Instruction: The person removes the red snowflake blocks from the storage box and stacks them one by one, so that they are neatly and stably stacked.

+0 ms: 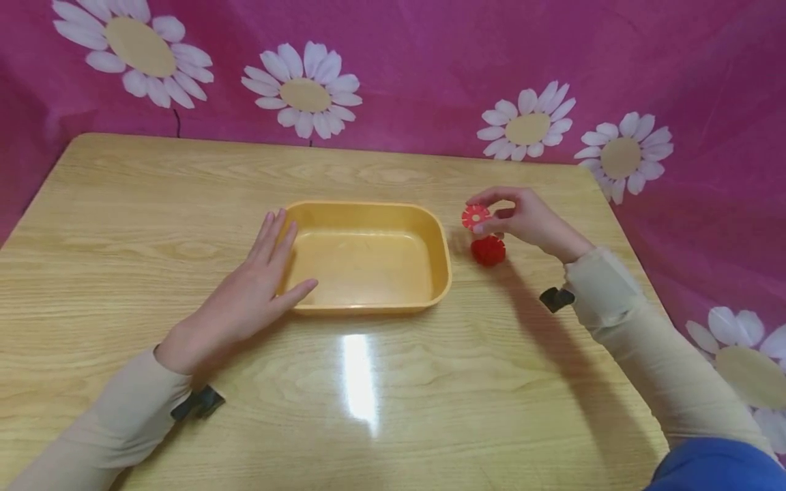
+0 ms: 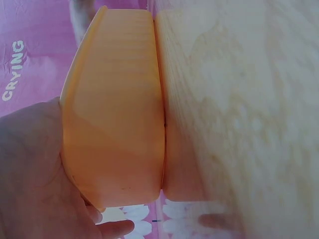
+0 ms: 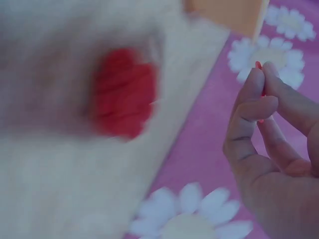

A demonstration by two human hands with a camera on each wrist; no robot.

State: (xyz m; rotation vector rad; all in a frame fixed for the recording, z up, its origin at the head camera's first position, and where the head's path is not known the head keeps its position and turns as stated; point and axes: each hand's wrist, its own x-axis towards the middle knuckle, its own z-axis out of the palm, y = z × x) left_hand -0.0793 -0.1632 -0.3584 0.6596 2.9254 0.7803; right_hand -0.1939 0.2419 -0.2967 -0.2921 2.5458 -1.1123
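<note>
A yellow plastic tub (image 1: pixel 368 307) with rounded corners stands on the table, with no object inside it. My left hand (image 1: pixel 254 290) rests at its left rim, fingers straight and spread, the thumb reaching over the near corner. In the left wrist view the tub's outer wall (image 2: pixel 114 109) rises beside that hand. Right of the tub, my right hand (image 1: pixel 522 217) pinches a red notched plastic disc (image 1: pixel 473 217) with a round centre between thumb and fingertips. Just below it lies a small red stack of similar discs (image 1: pixel 488 252), also seen blurred in the right wrist view.
The wooden table (image 1: pixel 153 204) reaches to a magenta cloth backdrop (image 1: pixel 417 68) printed with white daisies. The table's right edge runs close by the right forearm (image 1: pixel 663 361). A bright light reflection (image 1: pixel 359 375) lies on the tabletop in front of the tub.
</note>
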